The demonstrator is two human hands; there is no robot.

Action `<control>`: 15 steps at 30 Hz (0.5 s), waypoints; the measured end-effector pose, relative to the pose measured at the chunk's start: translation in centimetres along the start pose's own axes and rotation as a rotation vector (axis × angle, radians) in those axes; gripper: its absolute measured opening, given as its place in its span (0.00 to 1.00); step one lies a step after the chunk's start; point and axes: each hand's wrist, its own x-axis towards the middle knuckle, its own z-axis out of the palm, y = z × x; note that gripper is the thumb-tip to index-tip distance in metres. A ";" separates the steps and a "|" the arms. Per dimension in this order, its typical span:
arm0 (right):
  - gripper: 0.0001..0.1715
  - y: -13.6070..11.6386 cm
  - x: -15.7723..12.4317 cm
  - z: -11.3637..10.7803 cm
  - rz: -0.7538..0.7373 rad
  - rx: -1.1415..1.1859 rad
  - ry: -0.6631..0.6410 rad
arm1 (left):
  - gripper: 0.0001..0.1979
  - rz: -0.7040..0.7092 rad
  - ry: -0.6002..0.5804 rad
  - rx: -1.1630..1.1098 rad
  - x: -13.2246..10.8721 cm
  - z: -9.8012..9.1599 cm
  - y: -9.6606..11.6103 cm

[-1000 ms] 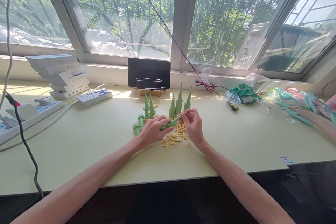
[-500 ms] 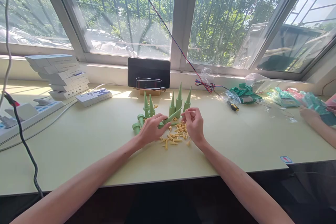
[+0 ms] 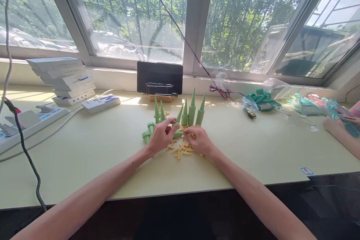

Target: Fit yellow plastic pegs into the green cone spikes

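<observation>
My left hand is closed around a green pointed plastic spike, whose tip leans up and to the right. Over a pile of small yellow plastic connectors, my right hand has its fingers bent together. Whatever lies between those fingertips is hidden or too small to make out. Another green spike lies flat between the hands, partly covered. Behind the right hand stand three upright green spikes. Two more upright spikes are behind the left hand, and green capped pieces lie to its left.
A black tablet on a stand is at the back. White boxes are stacked at left, near a power strip. On the right are a yellow-black tool, green bagged items and another person's hands.
The spike in my left hand has tipped from slanting right to nearly upright. My right hand has moved left and down onto the yellow connectors.
</observation>
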 end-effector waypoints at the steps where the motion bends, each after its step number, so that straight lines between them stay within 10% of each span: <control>1: 0.09 0.0 0.0 0.0 -0.007 -0.010 -0.015 | 0.16 -0.008 -0.001 -0.003 0.0 0.0 0.0; 15: 0.14 0.3 -0.1 0.3 0.008 -0.059 -0.113 | 0.16 -0.025 -0.036 -0.061 0.1 0.0 0.6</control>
